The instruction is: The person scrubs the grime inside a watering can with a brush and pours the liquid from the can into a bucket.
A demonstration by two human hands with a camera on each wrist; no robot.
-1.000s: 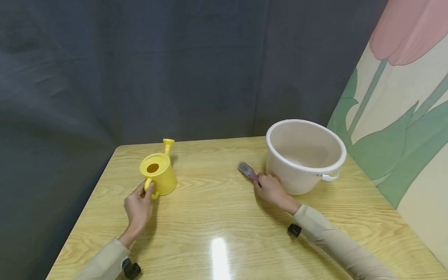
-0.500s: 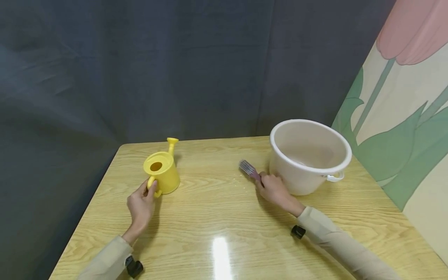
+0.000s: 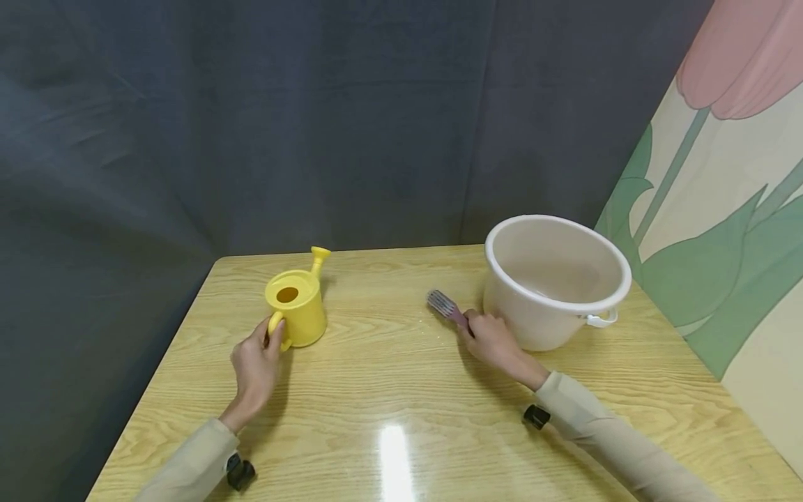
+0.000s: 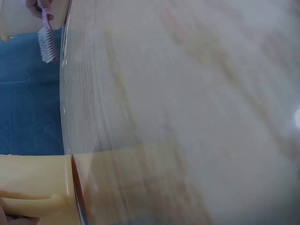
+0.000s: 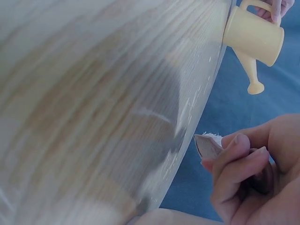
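Observation:
My left hand [image 3: 256, 362] grips the handle of a yellow watering can [image 3: 305, 321] at the table's left side; its spout points to the far edge and a little right. My right hand [image 3: 492, 341] holds a brush [image 3: 442, 305] by its pinkish-purple handle, just in front of a white bucket [image 3: 517, 317]. White bristles show on the brush [image 4: 46, 44] in the left wrist view. In the right wrist view the fingers curl round the brush handle [image 5: 207, 146], and the watering can [image 5: 253, 35] appears beyond, upright on the table.
The wood-grain table [image 3: 351, 404] carries small droplets near the brush. Behind it hangs a dark curtain [image 3: 351, 139], and a wall painted with tulips [image 3: 740, 230] borders the right side. The bucket's white bail handle [image 3: 602, 319] hangs at its right.
The watering can has shifted slightly right with my left hand, its spout swinging a little to the right. My right hand and the brush have hardly moved relative to the bucket.

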